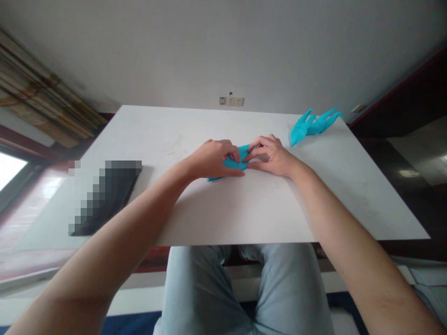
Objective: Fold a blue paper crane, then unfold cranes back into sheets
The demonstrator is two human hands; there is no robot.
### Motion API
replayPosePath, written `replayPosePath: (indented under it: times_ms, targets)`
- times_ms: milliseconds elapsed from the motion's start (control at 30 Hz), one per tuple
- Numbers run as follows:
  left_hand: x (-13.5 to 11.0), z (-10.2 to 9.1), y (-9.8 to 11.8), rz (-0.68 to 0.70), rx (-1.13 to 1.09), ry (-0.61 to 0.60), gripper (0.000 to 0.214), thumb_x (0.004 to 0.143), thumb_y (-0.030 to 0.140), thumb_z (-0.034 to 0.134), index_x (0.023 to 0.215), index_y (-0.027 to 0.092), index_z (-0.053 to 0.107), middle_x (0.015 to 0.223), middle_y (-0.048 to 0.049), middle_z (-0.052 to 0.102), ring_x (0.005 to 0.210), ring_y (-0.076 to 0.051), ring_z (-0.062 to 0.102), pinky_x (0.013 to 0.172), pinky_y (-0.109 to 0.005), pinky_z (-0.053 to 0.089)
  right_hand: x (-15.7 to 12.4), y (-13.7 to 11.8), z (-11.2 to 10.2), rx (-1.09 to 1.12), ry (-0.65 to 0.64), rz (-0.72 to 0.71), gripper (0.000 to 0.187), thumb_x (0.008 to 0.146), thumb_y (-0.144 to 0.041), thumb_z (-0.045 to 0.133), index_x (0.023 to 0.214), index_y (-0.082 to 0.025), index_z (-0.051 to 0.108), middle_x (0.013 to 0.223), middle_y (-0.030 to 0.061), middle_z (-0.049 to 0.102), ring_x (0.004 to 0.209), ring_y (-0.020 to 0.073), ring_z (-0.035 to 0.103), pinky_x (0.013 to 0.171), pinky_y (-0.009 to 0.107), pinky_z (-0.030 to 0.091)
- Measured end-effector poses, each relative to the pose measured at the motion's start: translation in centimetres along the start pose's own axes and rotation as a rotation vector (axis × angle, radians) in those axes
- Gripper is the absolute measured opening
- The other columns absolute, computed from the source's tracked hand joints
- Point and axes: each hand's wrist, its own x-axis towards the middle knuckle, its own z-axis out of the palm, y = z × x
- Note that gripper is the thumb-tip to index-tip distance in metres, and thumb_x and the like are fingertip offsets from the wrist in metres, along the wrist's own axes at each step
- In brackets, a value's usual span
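A folded piece of bright blue paper lies on the white table, in front of me at the middle. My left hand rests over its left part, fingers curled and pressing it down, with the thumb along the near edge. A pointed tip of the paper sticks out below that hand. From the right, my right hand reaches onto the other end, its fingertips and thumb closed on the paper's edge. Much of the paper is hidden beneath both hands.
Folded blue paper figures with pointed tips stand at the table's back right. A dark flat object, partly pixelated, lies on the left. Beyond the far edge is a wall with power sockets. My legs are under the near edge.
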Motion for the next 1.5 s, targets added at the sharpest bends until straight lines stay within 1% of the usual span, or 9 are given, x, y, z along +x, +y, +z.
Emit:
replayPosePath:
  times_ms: [300, 533, 733, 1000, 1067, 1200, 1300, 1400, 1500]
  targets:
    - [0.1, 0.0, 0.2, -0.070, -0.023, 0.005, 0.022, 0.095, 0.043, 0.074, 0.097, 0.025, 0.086, 0.104, -0.0061, 0.082, 0.090, -0.023, 0.072, 0.091, -0.036, 0.053, 0.5, -0.3, 1.0, -0.057, 0.090, 0.037, 0.021, 0.107, -0.053, 0.077, 0.104, -0.033, 0.085, 0.118, 0.0082, 0.077, 0.116, 0.0356, 0.065, 0.114, 0.061, 0.045]
    - [0.3, 0.0, -0.2, -0.208, -0.038, 0.016, 0.027, 0.087, 0.045, 0.086, 0.100, 0.024, 0.077, 0.094, -0.0034, 0.081, 0.090, -0.023, 0.071, 0.097, -0.040, 0.050, 1.0, -0.6, 2.1, -0.127, 0.140, 0.132, 0.024, 0.106, -0.052, 0.076, 0.101, -0.029, 0.078, 0.116, 0.0105, 0.072, 0.112, 0.0371, 0.062, 0.107, 0.059, 0.047]
    - [0.5, 0.6, 0.0, -0.237, -0.011, 0.048, 0.025, 0.091, 0.046, 0.083, 0.097, 0.024, 0.074, 0.095, -0.0030, 0.080, 0.092, -0.024, 0.071, 0.104, -0.043, 0.045, 1.1, -0.9, 3.0, -0.149, 0.201, 0.173, 0.023, 0.103, -0.053, 0.078, 0.104, -0.031, 0.078, 0.118, 0.0109, 0.071, 0.116, 0.0395, 0.060, 0.106, 0.061, 0.047]
    - [0.1, -0.5, -0.4, -0.208, -0.018, -0.067, 0.034, 0.088, 0.052, 0.086, 0.109, 0.025, 0.081, 0.108, -0.0040, 0.079, 0.105, -0.027, 0.072, 0.117, -0.049, 0.038, 1.2, 0.5, 3.3, -0.119, 0.292, 0.291, 0.022, 0.101, -0.052, 0.079, 0.106, -0.031, 0.079, 0.120, 0.0132, 0.071, 0.119, 0.0432, 0.061, 0.108, 0.066, 0.048]
    - [-0.1, -0.8, -0.7, -0.202, 0.004, -0.097, 0.041, 0.086, 0.056, 0.087, 0.113, 0.026, 0.081, 0.113, -0.0059, 0.077, 0.109, -0.029, 0.072, 0.120, -0.051, 0.038, 1.2, 0.3, 3.0, -0.128, 0.284, 0.286, 0.022, 0.102, -0.048, 0.078, 0.117, -0.031, 0.080, 0.130, 0.0140, 0.072, 0.125, 0.0453, 0.061, 0.109, 0.066, 0.047]
    - [-0.3, -1.3, -1.0, -0.211, 0.042, -0.118, 0.056, 0.079, 0.061, 0.091, 0.123, 0.029, 0.080, 0.136, -0.0103, 0.067, 0.119, -0.033, 0.069, 0.125, -0.055, 0.040, 1.2, -0.8, 2.5, -0.128, 0.184, 0.167, 0.037, 0.109, -0.033, 0.065, 0.145, -0.035, 0.075, 0.156, 0.0116, 0.072, 0.143, 0.0441, 0.060, 0.114, 0.062, 0.043]
    - [-0.5, -1.7, -1.1, -0.217, 0.048, -0.157, 0.060, 0.077, 0.061, 0.092, 0.127, 0.031, 0.079, 0.144, -0.0100, 0.060, 0.127, -0.034, 0.067, 0.129, -0.055, 0.038, 1.3, -1.6, 2.1, -0.140, 0.103, 0.145, 0.036, 0.112, -0.030, 0.058, 0.142, -0.034, 0.079, 0.151, 0.0108, 0.076, 0.140, 0.0408, 0.063, 0.112, 0.059, 0.041]
    - [-0.6, -2.2, -1.2, -0.198, 0.047, -0.189, 0.054, 0.085, 0.063, 0.085, 0.129, 0.032, 0.079, 0.144, -0.0088, 0.061, 0.126, -0.032, 0.068, 0.131, -0.055, 0.035, 1.2, -1.8, 1.6, -0.155, 0.065, 0.164, 0.035, 0.111, -0.032, 0.062, 0.140, -0.034, 0.081, 0.140, 0.0119, 0.077, 0.134, 0.0391, 0.066, 0.110, 0.055, 0.039]
    - [-0.7, -2.1, -1.3, -0.208, 0.058, -0.143, 0.048, 0.094, 0.061, 0.077, 0.129, 0.029, 0.078, 0.139, -0.0098, 0.064, 0.124, -0.031, 0.069, 0.129, -0.055, 0.035, 0.9, -1.7, 0.8, -0.141, 0.026, 0.166, 0.035, 0.108, -0.034, 0.070, 0.142, -0.035, 0.081, 0.133, 0.0112, 0.076, 0.127, 0.0376, 0.069, 0.111, 0.054, 0.039]
